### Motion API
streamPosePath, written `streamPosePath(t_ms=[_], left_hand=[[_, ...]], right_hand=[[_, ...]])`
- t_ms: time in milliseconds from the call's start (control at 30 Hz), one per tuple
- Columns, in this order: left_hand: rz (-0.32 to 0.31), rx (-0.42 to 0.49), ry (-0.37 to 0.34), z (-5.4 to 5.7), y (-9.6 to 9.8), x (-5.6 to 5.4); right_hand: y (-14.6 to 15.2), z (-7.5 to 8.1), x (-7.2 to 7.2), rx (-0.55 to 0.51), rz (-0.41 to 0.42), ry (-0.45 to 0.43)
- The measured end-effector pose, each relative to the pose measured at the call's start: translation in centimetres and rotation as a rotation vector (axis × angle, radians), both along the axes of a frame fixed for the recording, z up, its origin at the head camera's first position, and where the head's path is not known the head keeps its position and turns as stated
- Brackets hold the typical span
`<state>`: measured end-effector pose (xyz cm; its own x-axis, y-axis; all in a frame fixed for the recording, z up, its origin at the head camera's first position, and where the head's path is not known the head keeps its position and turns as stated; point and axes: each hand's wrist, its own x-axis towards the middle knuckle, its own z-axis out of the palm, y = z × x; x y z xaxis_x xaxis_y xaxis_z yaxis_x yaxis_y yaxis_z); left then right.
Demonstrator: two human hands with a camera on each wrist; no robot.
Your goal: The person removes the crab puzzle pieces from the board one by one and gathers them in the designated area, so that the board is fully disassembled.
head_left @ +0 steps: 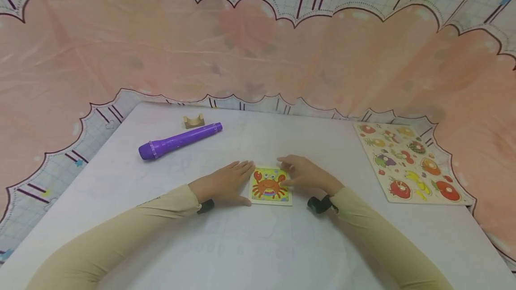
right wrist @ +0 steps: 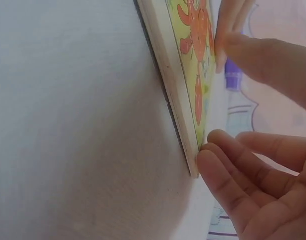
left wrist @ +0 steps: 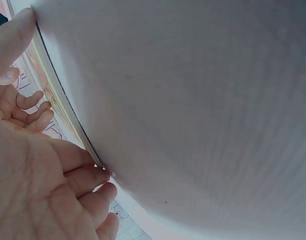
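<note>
A small square wooden crab puzzle [head_left: 269, 188], orange crab on yellow with a pale frame, lies flat on the white table in the head view. My left hand [head_left: 225, 184] is at its left side, fingertips by the top left corner and thumb by the bottom one. In the left wrist view, the fingers [left wrist: 85, 177] touch the board's edge. From the right, my right hand [head_left: 308, 174] reaches over the puzzle's top right part. The right wrist view shows its loosely bent fingertips [right wrist: 212, 160] at the board's corner, the thumb [right wrist: 262, 57] held apart above.
A purple toy microphone [head_left: 180, 141] lies at the back left, with a small notched wooden block [head_left: 194, 121] behind it. At the right, a fruit puzzle board [head_left: 407, 164] reaches the edge of the white table [head_left: 258, 254]. A scalloped pink cloth [head_left: 258, 53] hangs behind.
</note>
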<state>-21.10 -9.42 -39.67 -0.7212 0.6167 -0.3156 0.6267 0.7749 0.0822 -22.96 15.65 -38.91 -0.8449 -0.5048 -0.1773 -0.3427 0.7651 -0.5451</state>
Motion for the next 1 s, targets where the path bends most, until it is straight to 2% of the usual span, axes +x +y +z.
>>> streamPosePath(t_ms=[333,567,1000], left_hand=[[0.003,-0.004,-0.004,0.28,0.1,0.2],[-0.019,0.001,0.004,0.63,0.14,0.34],[-0.016,-0.008,0.007,0.44,0.06,0.23]], right_hand=[[-0.59,-0.2,-0.14,0.077,0.061,0.051],[-1.06,-0.27,-0.04,0.09,0.082,0.05],[-0.67,0.3,0.19,0.117,0.029,0.064]])
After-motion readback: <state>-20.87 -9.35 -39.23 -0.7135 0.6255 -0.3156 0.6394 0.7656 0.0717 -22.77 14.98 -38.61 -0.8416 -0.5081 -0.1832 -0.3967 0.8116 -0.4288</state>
